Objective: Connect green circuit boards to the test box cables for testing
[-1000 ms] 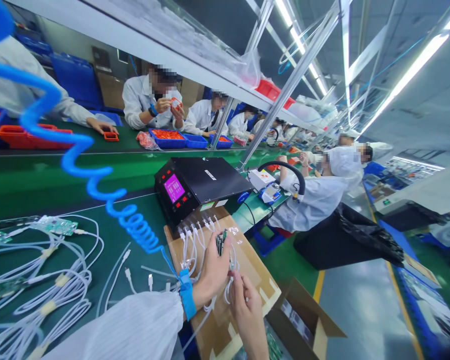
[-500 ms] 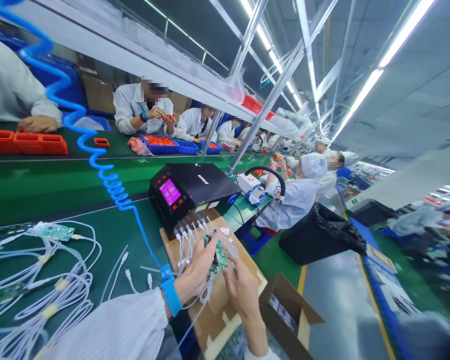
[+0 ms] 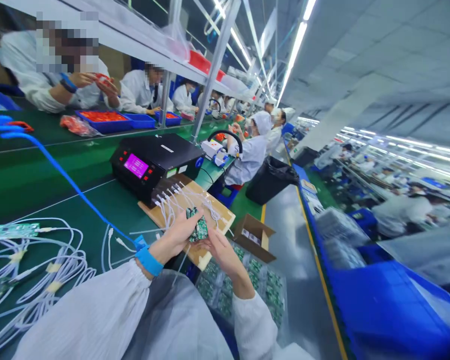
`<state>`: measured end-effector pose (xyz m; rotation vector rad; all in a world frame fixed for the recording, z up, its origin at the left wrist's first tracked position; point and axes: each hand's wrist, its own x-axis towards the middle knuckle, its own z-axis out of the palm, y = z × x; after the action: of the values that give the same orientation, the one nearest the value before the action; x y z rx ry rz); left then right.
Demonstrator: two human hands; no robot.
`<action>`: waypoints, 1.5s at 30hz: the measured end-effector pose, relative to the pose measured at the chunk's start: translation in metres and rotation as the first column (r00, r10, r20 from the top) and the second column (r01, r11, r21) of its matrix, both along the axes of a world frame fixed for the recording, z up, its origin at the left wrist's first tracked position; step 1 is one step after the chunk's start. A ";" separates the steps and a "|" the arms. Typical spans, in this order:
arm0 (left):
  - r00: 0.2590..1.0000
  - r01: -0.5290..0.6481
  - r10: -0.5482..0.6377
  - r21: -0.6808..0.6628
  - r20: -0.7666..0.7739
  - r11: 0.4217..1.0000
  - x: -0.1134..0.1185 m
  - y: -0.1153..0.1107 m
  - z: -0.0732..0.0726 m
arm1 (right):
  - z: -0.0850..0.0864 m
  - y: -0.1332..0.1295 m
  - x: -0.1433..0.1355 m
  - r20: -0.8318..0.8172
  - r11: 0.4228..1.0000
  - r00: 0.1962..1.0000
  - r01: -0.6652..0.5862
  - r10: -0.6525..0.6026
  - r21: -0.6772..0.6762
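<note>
Green circuit boards (image 3: 198,226), apparently stacked, are held in front of me over a brown wooden board. My left hand (image 3: 179,231) is closed on their left side, with its thumb across the top face. At the lower right edge, the fingers of my right hand (image 3: 223,249) are pressed together against the boards; their tips are partly hidden. A blue wrist strap (image 3: 150,260) with a coiled cord is around my left wrist. Just beyond my hands, several white cables (image 3: 168,204) run out of a black box (image 3: 161,157) with a lit magenta screen.
Bundled white cables (image 3: 56,280) lie on the green bench at left. Trays of circuit boards (image 3: 219,287) are below my right forearm, beside an open cardboard box (image 3: 254,237). A black bin (image 3: 270,180) stands beyond. Co-workers in white sit across and further along the line.
My view has swung to the right, so the bench has shifted left and the board trays show more. The boards are now turned face up between my hands, and my right hand is lower on them.
</note>
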<state>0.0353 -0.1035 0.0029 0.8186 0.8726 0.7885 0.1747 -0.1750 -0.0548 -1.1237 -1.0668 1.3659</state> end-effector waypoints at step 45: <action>0.633 0.642 -0.448 0.104 -0.632 0.760 0.027 -0.038 -0.027 | -0.275 -0.140 0.157 0.415 0.099 0.394 0.812 -0.820 -0.576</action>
<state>0.0623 -0.1415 -0.0241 1.5903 0.9456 0.0980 0.3316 -0.3153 -0.3298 -1.8837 0.3591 0.7492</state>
